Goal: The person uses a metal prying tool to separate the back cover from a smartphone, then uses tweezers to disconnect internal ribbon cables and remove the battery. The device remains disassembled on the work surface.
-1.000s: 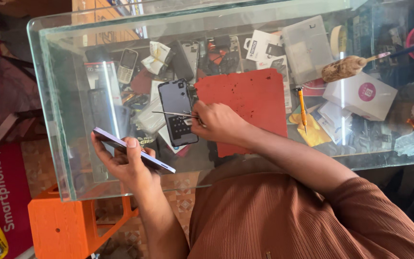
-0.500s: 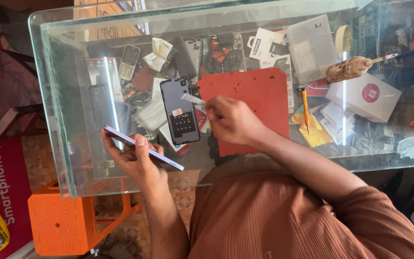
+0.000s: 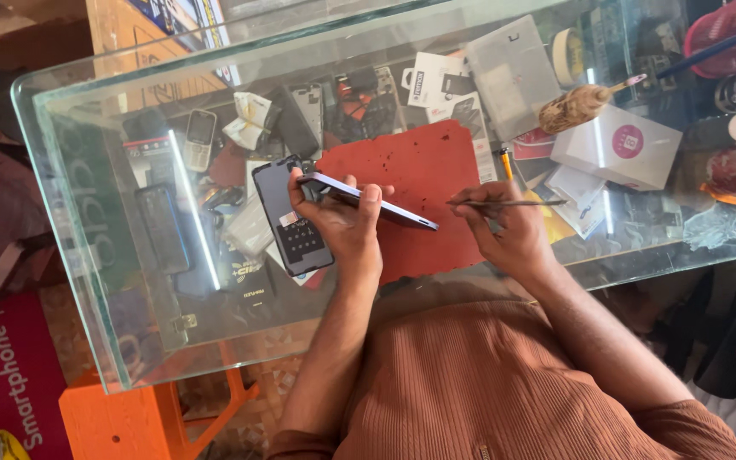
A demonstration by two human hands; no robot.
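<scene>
Left hand (image 3: 342, 223) grips a thin phone panel (image 3: 374, 201) edge-on, lifted above the glass counter (image 3: 129, 341) over the red mat (image 3: 423, 192). Right hand (image 3: 504, 230) pinches a slim metal tool (image 3: 508, 203), tip pointing toward the panel's end, just apart. An opened black phone (image 3: 287, 223) lies beside the left hand on the counter.

Open phone (image 3: 293, 223) partly behind left hand (image 3: 342, 223); red basket (image 3: 730, 30) cut off

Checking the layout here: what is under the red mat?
The red mat lies on the glass top. Below the glass, only clutter beside the mat shows; what sits directly beneath is covered. The left hand overlaps its left edge.
</scene>
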